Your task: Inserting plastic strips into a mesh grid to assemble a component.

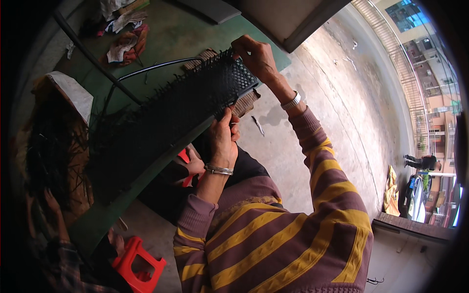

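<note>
A long black panel (166, 115) stretches from the lower left toward me, covered in dark woven strips with loose ends bristling along its edge. Its end nearest my hands is a bare mesh of round holes (243, 75). My left hand (224, 139), with metal bangles at the wrist, is closed, its fingers pinched at the panel's near edge. At the far corner of the mesh, my right hand (259, 58) is closed with bent fingers; a pale watch circles that wrist. Whatever thin piece lies between the right fingertips is too small to make out.
Another person's hand (53, 200) is at the left beside a dark bundle of strips (49, 141). A second hand (194, 161) shows beneath the panel. A red plastic stool (128, 263) stands below. Cloths (129, 46) and a pen-like object (258, 126) lie on the floor.
</note>
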Demonstrator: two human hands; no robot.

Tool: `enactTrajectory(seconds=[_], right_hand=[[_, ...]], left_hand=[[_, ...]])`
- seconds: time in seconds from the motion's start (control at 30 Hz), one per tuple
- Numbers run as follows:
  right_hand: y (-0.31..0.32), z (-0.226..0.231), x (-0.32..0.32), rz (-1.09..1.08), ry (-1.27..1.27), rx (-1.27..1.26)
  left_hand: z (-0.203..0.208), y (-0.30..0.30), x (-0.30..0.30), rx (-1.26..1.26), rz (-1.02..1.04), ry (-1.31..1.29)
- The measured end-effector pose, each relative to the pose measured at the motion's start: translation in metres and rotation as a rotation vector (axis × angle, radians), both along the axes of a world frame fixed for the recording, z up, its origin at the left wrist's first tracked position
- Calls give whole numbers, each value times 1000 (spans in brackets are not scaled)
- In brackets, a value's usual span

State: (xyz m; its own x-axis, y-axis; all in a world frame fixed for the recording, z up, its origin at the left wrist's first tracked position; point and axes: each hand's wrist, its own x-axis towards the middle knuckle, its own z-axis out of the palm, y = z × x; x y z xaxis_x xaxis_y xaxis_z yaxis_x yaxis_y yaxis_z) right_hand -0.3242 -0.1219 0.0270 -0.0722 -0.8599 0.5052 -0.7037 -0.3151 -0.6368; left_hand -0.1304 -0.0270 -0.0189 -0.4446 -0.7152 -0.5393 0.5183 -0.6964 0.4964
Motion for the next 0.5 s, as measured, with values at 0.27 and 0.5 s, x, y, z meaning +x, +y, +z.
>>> enactTrajectory(seconds=[0.27, 0.5], right_hand=[[-7, -3, 2, -230, 251, -44], [-3, -18, 0, -217, 238, 8]], left_hand=[[1, 2, -1, -8, -2, -32], [-2, 3, 0, 8, 11, -33]])
